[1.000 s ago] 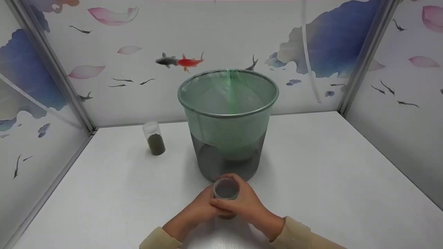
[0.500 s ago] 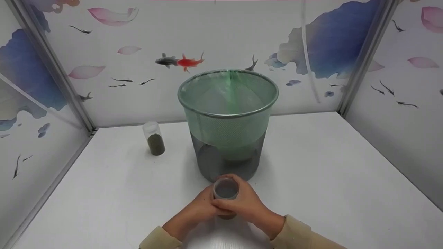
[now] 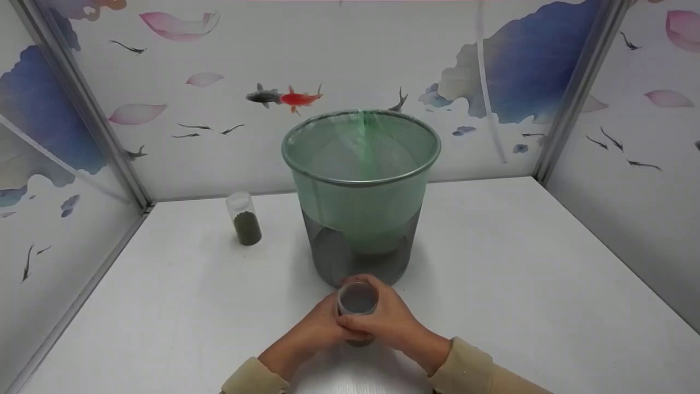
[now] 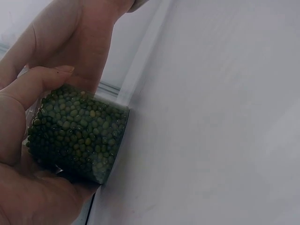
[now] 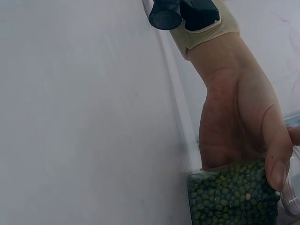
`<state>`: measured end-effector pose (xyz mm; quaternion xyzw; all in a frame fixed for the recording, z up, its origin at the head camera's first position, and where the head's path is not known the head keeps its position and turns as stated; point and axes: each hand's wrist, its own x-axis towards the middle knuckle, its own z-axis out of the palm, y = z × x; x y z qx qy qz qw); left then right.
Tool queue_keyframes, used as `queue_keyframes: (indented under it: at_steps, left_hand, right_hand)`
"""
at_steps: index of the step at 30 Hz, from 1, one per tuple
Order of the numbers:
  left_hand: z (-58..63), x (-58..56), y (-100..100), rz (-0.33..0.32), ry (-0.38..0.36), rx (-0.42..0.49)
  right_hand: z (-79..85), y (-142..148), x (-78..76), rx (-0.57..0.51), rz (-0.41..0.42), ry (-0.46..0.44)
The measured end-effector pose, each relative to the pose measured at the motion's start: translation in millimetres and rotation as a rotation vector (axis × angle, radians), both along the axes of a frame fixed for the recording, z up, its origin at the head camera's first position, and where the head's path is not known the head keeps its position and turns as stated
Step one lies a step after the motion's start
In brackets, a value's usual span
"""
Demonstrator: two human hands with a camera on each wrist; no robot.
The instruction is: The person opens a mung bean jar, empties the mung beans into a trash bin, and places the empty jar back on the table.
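Observation:
Near the front of the table, both hands grip one clear plastic jar (image 3: 358,299) that stands upright, its round top facing me. Small green mung beans (image 4: 77,133) fill its lower part in both wrist views. The left hand (image 3: 317,328) wraps the jar from the left, lower down. From the right, the right hand (image 3: 396,320) curls round it higher up, its thumb across the front and fingers behind. The hands overlap and hide much of the jar's side in the head view. The jar's base is close over the white table.
A grey mesh wastebasket (image 3: 361,219) with a green liner stands just beyond the hands. A second clear jar (image 3: 247,227), partly filled with dark green grains, stands at the back left. Printed wall panels (image 3: 350,49) enclose the white table (image 3: 519,273) at the back and sides.

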<state>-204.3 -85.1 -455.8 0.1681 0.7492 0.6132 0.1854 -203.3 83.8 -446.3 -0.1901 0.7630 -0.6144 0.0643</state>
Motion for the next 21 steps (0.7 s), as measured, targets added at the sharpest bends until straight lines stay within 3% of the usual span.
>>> queue_keyframes:
  at_steps: [8,21]
  left_hand:
    - [1.4,-0.8,-0.3,-0.004,0.005,-0.012]
    - [1.4,0.7,-0.4,-0.022,0.011,0.034]
  right_hand:
    - [-0.9,1.0,-1.8,-0.023,0.023,0.004]
    - [-2.1,2.3,-4.5,0.031,0.02,0.032]
